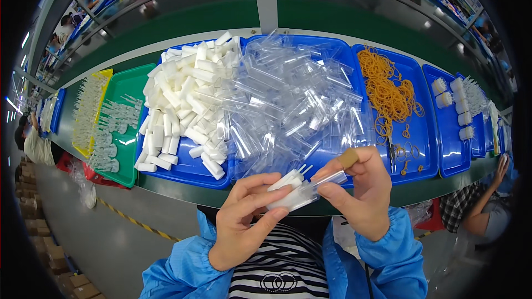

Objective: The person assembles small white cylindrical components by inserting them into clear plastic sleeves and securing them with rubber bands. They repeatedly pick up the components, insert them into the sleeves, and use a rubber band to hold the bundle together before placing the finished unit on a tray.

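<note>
My left hand (247, 217) is closed round a small bundle of white pieces (288, 195), with thin white sticks poking out at its far end. Between thumb and fingers, my right hand (360, 188) pinches a clear plastic sleeve (331, 179) that meets the bundle's right side. Whether the sleeve is round the bundle or only touching it I cannot tell. A tan band (348, 158) wraps one right finger. Just beyond both hands lie a heap of clear plastic sleeves (288, 94) and a pile of white soft-looking cylinders (180, 91) in blue trays.
A blue tray (413, 155) at right holds orange rubber bands (385, 86) and dark scissors or tweezers (392, 155). Further right, another blue tray (451, 138) carries white bundles. Leftward are a green tray (130, 83) and a yellow tray (105, 75) with clear pronged parts. People sit at both sides.
</note>
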A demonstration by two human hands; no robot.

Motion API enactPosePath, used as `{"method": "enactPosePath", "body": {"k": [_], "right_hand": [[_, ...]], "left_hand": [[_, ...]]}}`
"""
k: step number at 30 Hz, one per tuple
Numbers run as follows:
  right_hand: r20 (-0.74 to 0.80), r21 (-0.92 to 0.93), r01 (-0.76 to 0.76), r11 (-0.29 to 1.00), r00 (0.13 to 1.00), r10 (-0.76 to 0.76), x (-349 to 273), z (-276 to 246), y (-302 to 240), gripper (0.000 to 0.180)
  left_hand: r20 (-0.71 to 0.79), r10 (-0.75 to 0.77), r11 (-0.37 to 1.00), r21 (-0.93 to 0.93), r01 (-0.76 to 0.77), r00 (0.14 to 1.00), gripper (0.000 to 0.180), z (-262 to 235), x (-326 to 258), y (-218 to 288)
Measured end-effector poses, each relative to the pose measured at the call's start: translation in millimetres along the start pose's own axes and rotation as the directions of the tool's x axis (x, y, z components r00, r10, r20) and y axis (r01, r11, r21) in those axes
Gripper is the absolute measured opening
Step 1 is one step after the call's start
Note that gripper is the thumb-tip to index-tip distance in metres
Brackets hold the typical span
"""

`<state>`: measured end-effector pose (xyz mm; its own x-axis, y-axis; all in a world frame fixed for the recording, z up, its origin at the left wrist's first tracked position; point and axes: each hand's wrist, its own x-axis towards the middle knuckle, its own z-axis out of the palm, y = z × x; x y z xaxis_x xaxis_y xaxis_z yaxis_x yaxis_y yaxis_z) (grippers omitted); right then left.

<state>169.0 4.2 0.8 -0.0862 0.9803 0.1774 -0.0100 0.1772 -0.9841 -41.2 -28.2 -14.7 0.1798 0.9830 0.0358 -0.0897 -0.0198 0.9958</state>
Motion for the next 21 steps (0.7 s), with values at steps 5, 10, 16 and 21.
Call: {"method": "enactPosePath", "body": {"k": [5,10,16,21], "right_hand": [[-0.033,-0.238,0.153,0.959,0.986,-0.166,-10,2,13,0.037],[-0.001,-0.078,0.002,0.997,1.0,-0.002,-1,0,6,0.037],[0.017,-0.159,-0.024,0.987,0.999,0.027,-2,-9,3,0.037],[0.007,-0.137,0.044,0.99,0.999,-0.043,-7,-6,8,0.037]], "left_hand": [[0.0,-0.008,0.999,-0.032,0.008,1.0,0.03,3,-2,-5],[-0.004,0.015,0.998,0.069,-0.015,1.0,0.028,4,3,-8],[-0.039,0.002,1.0,-0.025,-0.003,0.999,0.025,8,5,-8],[-0.03,-0.03,0.995,-0.097,0.027,0.999,0.025,10,5,-9]]}}
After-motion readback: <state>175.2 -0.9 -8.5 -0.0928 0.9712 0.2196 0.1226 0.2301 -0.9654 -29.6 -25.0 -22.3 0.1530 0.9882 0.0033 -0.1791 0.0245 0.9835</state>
